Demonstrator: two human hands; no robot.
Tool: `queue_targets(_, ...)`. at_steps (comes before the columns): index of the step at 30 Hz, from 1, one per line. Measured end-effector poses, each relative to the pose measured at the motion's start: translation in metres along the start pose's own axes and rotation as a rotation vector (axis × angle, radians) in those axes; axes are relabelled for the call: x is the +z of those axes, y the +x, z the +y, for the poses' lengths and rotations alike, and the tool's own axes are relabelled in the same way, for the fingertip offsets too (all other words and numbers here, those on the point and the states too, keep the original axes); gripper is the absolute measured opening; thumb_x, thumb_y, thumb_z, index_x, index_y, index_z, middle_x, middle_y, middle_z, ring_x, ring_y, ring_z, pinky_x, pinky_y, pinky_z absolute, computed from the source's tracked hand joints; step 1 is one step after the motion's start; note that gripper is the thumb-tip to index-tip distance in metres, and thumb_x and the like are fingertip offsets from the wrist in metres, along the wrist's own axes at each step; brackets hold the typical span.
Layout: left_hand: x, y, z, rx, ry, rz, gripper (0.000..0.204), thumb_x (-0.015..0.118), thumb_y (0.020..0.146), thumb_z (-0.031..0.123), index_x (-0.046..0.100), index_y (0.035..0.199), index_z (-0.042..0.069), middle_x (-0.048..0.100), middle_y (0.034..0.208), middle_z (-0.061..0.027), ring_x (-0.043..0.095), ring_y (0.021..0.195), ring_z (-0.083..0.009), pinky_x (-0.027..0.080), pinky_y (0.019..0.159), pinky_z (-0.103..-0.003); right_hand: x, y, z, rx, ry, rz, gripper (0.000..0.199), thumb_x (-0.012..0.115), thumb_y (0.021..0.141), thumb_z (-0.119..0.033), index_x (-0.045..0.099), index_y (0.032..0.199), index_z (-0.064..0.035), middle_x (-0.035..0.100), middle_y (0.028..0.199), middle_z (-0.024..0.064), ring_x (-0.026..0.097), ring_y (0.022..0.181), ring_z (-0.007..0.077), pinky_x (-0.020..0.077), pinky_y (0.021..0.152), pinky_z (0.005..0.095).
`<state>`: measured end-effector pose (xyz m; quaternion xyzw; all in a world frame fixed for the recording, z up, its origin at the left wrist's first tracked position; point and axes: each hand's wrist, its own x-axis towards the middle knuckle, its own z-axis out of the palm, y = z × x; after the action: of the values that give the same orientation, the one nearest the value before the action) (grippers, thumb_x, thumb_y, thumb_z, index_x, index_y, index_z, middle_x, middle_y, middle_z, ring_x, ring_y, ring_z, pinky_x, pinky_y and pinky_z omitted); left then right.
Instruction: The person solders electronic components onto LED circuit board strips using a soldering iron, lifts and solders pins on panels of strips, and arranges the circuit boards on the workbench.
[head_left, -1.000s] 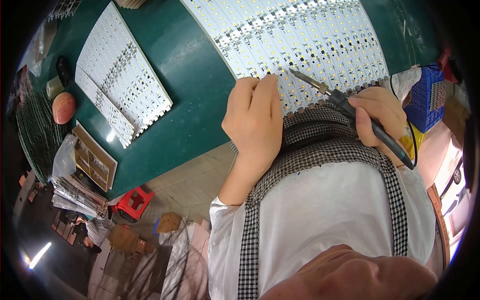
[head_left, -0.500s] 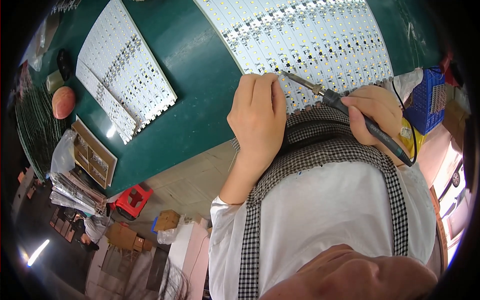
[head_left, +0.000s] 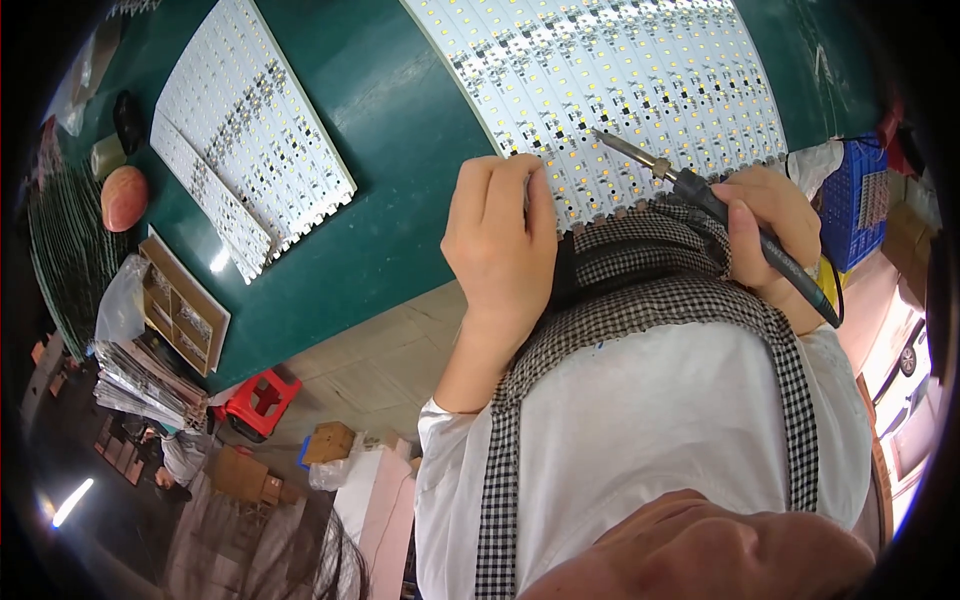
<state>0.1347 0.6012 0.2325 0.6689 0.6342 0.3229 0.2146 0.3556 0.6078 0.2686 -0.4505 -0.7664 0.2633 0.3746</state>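
Observation:
My right hand [head_left: 778, 222] grips the dark handle of a soldering iron [head_left: 700, 190]. Its metal tip points up and left over a white LED board panel [head_left: 640, 75] made of many strips side by side; whether it touches the board, I cannot tell. At the panel's near left corner is my left hand [head_left: 500, 240], its fingers curled down and pressed together. What lies between those fingertips is hidden. Small yellow LEDs and rows of black chips cover the panel.
Another stack of LED boards [head_left: 250, 140] lies on the green table [head_left: 390, 150] to the left. Beyond it are a divided tray [head_left: 185, 305] of small parts and a reddish oval object [head_left: 125, 198]. A red stool [head_left: 262, 402] stands below; a blue crate [head_left: 855, 195] is at right.
The soldering iron's tip has moved right, away from my left fingertips, and my right hand has shifted slightly right with it. My left hand has drifted a little left.

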Motion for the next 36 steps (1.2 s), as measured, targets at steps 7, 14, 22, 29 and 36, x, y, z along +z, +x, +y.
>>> queue_targets(7, 0.009, 0.004, 0.003, 0.01, -0.034, 0.005, 0.008, 0.062, 0.075, -0.003, 0.059, 0.082, 0.0, 0.054, 0.077, -0.0081, 0.057, 0.067, -0.0187, 0.046, 0.059, -0.027, 0.007, 0.001, -0.001, 0.118, 0.056, 0.012, 0.007, 0.059, 0.074, 0.001, 0.062, 0.081, 0.0015, 0.06, 0.064, 0.0103, 0.058, 0.054, 0.0201, 0.0436, 0.048, 0.0273)
queue_targets(14, 0.011, 0.003, -0.004, 0.063, -0.022, 0.011, 0.009, 0.062, 0.075, 0.002, 0.057, 0.082, 0.004, 0.049, 0.076, -0.0063, 0.053, 0.064, -0.0209, 0.043, 0.053, -0.031, 0.012, 0.004, -0.002, 0.107, 0.055, -0.007, 0.006, 0.06, 0.074, 0.0, 0.062, 0.08, 0.0012, 0.06, 0.064, 0.01, 0.058, 0.054, 0.0197, 0.0437, 0.049, 0.0269)
queue_targets(22, 0.001, 0.004, 0.002, 0.01, -0.048, 0.013, 0.011, 0.062, 0.073, -0.001, 0.057, 0.082, 0.002, 0.052, 0.077, -0.0085, 0.054, 0.066, -0.022, 0.044, 0.057, -0.03, 0.002, 0.0, 0.001, 0.036, 0.006, 0.066, 0.007, 0.057, 0.076, 0.0, 0.061, 0.081, 0.0016, 0.058, 0.063, 0.0102, 0.054, 0.051, 0.02, 0.0404, 0.047, 0.0271)
queue_targets(29, 0.004, 0.008, 0.019, -0.079, -0.049, -0.033, 0.008, 0.058, 0.077, -0.002, 0.055, 0.084, 0.0, 0.054, 0.078, -0.0115, 0.053, 0.066, -0.0243, 0.043, 0.058, -0.032, -0.05, 0.012, 0.049, 0.033, -0.236, 0.616, 0.008, 0.057, 0.079, 0.0, 0.062, 0.086, 0.0004, 0.059, 0.069, 0.0078, 0.055, 0.059, 0.0132, 0.042, 0.053, 0.0236)
queue_targets(36, -0.004, 0.001, 0.019, -0.055, -0.082, 0.03, 0.005, 0.057, 0.079, -0.002, 0.056, 0.084, -0.001, 0.054, 0.076, -0.0097, 0.053, 0.065, -0.0212, 0.043, 0.057, -0.03, -0.131, 0.087, 0.138, -0.066, -0.688, 0.844, 0.016, 0.064, 0.08, -0.007, 0.064, 0.091, 0.0037, 0.064, 0.084, 0.0081, 0.06, 0.077, 0.0123, 0.0455, 0.067, 0.0221)
